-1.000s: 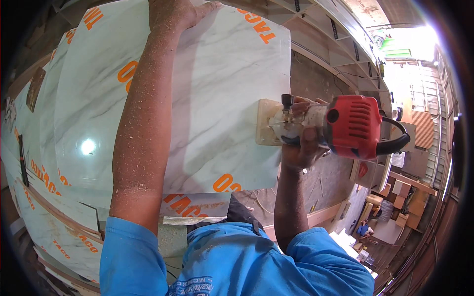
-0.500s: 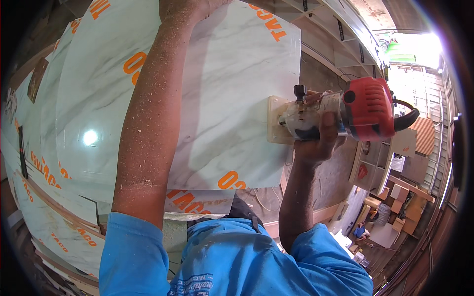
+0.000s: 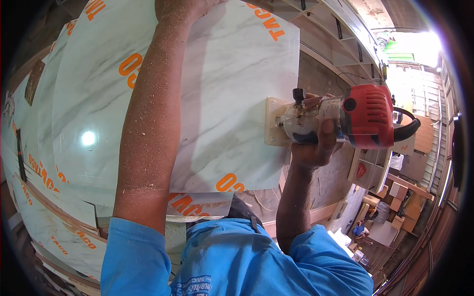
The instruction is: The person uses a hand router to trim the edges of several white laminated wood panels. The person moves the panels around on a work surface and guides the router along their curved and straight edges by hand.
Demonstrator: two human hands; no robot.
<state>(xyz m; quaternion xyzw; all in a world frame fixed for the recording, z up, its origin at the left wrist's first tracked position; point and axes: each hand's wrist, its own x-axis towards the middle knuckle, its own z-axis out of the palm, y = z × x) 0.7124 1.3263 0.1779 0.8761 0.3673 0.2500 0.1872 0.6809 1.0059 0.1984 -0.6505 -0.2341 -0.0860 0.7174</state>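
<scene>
A red trim router [image 3: 370, 116] with a clear-walled, dusty body lies on its side at the right edge of a white marble-patterned panel [image 3: 232, 118]. My right hand [image 3: 318, 145] is wrapped round the router's body from below. The router's square pale base plate [image 3: 274, 121] sits against the panel's face by that edge; its bit is hidden. Up at the far side, my left hand [image 3: 185, 7] is on or just over the panel, with its fingers cut off by the picture's top edge. Sawdust specks cover my left forearm.
More marble-patterned sheets [image 3: 49, 217] with orange print are stacked at the left. White shelving frames [image 3: 340, 29] stand at the far right. Boxes and boards [image 3: 400, 202] lie farther off, where another person [image 3: 360, 230] sits. A black cord handle loop trails from the router's end.
The router and my right hand have shifted slightly toward me along the panel's edge. My left arm stays almost where it was.
</scene>
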